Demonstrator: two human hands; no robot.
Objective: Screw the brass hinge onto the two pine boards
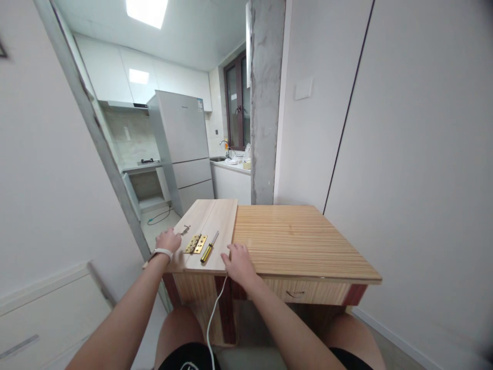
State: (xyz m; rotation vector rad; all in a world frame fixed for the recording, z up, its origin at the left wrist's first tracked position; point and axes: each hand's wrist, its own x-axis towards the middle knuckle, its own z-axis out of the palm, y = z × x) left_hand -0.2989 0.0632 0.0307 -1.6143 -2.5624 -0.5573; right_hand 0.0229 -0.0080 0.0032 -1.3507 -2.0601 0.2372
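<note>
Two pale wooden boards [218,218] lie edge to edge with a narrow seam on the left part of the table. My left hand [168,241], a light band on its wrist, rests at their outer left edge with its fingers laid over it. Along the right edge lies my right hand [239,263], thumb and fingers apart. Between the hands, a brass hinge [196,244] is spread flat across the seam. Right of it is a screwdriver [208,251] with a yellow and black handle. Small screws [185,230] lie in a loose group beyond my left hand.
The wood-grained table [296,236] extends right, with a drawer [304,292] under its front edge. A white cable [214,313] hangs from the front near my right hand. Behind stand a grey pillar [265,103] and a refrigerator [188,133]. A white cabinet [54,313] is at lower left.
</note>
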